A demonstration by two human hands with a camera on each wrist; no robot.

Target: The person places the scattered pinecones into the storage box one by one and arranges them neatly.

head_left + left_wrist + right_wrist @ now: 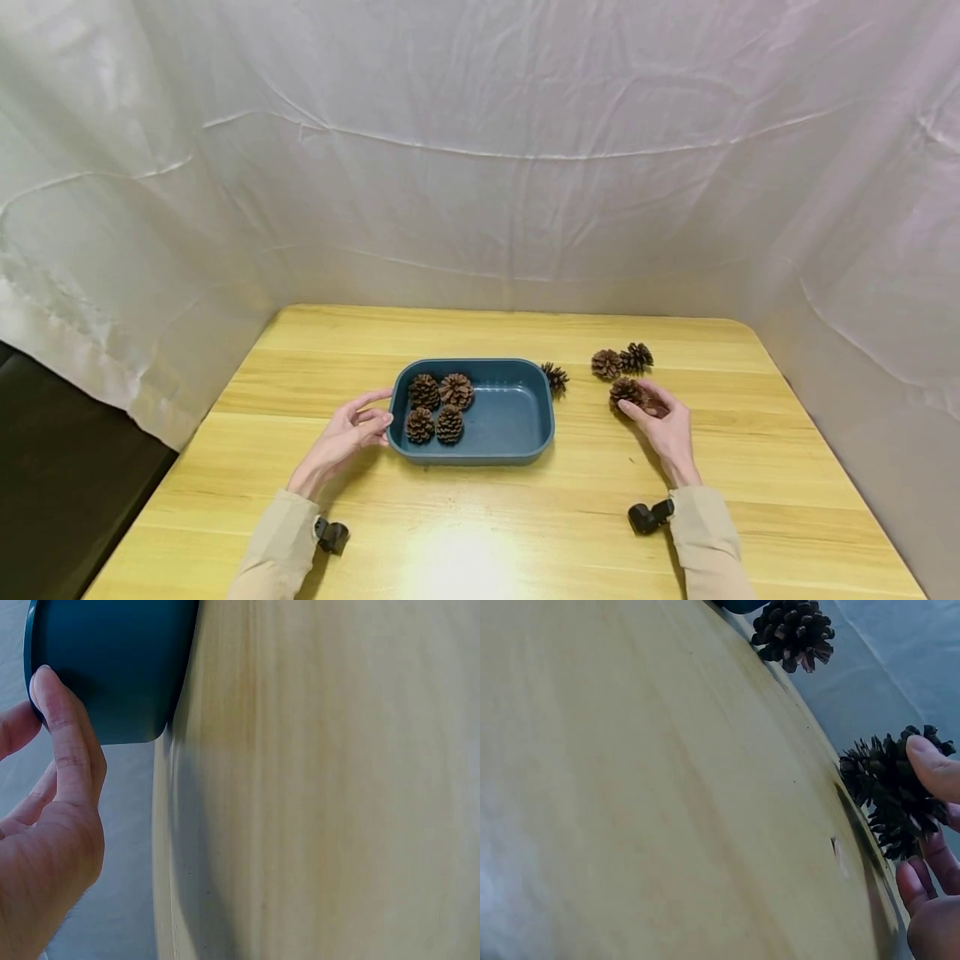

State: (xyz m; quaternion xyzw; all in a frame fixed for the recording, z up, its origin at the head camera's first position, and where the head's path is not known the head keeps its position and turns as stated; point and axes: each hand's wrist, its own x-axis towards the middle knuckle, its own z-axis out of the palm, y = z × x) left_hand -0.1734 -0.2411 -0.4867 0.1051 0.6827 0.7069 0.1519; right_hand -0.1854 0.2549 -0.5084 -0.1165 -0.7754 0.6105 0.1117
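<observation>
A blue tray (517, 454) sits mid-table with several brown pine cones (439, 407) in its left half. My left hand (352, 429) touches the tray's left end wall (112, 667) with straight fingertips (46, 690). My right hand (660, 421) grips a pine cone (627, 392) on the table to the right of the tray; thumb and fingers (934, 769) curl round the cone (889, 791). Another cone (556, 378) lies just beside the tray's far right corner, also visible as a cone (791, 634) in the right wrist view.
Two more pine cones (621, 362) lie behind my right hand. The wooden table (480, 517) is enclosed by a white cloth backdrop (480, 167) at the back and both sides. A dark gap opens at the left below the cloth.
</observation>
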